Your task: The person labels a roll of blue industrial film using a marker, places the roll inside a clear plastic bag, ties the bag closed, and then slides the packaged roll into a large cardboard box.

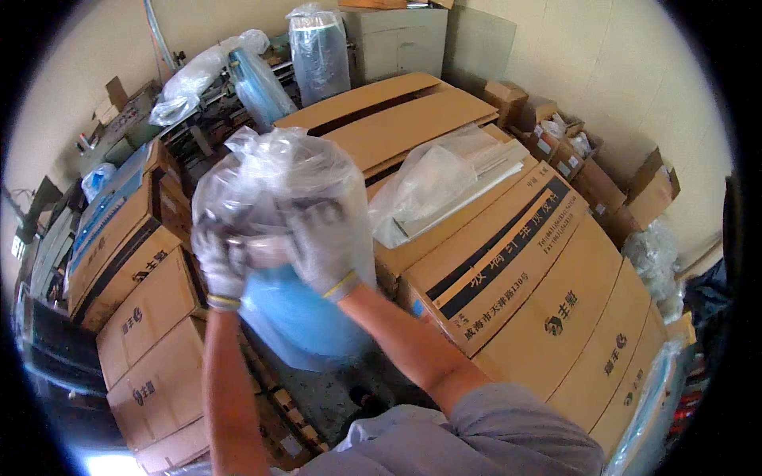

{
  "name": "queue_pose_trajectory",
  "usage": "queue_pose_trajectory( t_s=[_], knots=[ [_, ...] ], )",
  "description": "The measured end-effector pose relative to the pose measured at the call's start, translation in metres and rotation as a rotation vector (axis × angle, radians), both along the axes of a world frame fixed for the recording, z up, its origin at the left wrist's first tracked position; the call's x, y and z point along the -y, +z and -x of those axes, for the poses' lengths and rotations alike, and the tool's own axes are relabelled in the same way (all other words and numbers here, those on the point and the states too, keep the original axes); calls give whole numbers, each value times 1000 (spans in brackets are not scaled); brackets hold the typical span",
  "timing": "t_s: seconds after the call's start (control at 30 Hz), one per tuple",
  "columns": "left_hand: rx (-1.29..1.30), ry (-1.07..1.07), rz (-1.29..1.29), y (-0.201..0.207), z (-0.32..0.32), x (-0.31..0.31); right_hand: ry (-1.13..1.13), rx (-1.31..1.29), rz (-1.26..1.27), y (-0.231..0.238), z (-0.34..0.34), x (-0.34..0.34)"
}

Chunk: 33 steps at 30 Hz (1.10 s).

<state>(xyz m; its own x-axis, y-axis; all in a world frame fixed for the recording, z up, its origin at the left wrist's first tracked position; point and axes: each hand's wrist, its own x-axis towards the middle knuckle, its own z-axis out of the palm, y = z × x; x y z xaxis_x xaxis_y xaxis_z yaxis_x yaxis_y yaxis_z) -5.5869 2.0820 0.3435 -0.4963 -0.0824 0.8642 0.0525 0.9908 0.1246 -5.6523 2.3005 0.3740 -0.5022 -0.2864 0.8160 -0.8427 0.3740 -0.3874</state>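
A large blue roll [305, 321] stands in front of me, wrapped in a loose clear plastic bag [290, 163] bunched over its top. My left hand [220, 260], in a grey-white knit work glove, grips the bag at the left of the roll's upper end. Opposite it, my right hand [321, 258], gloved the same way, has its fingers closed on the plastic. Motion blur and the plastic partly hide the fingers of both hands. Between the hands, a brownish band shows at the upper end of the roll.
Long cardboard boxes [556, 309] lie to the right, with a plastic-covered white panel [468, 182] on them. More cartons [155, 349] are stacked at left. Wrapped rolls [319, 59] and a grey cabinet [397, 44] stand behind. Small open boxes [607, 186] line the right wall.
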Motion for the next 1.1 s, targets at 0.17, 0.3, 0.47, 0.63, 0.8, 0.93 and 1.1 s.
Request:
queue_pose_trajectory(
  t_s=[0.17, 0.3, 0.47, 0.63, 0.8, 0.93, 1.1],
  knots=[
    [224, -72, -204, 41, 70, 95, 156, -104, -56, -17, 44, 68],
    [177, -112, 70, 40, 96, 51, 152, -24, 36, -24, 154, 64],
    [165, -30, -50, 34, 161, 125, 76, 57, -162, -22, 198, 129],
    [158, 4, -141, 24, 209, 205, 337, -54, -167, -33, 238, 201],
    [148, -128, -439, -20, 242, 311, 362, 149, -169, -28, 268, 250],
    [97, -254, -698, -25, 293, 346, 243, 146, -137, -28, 290, 303],
    [139, -216, -702, -45, 321, 349, 133, 43, -127, -22, 336, 332]
  ],
)
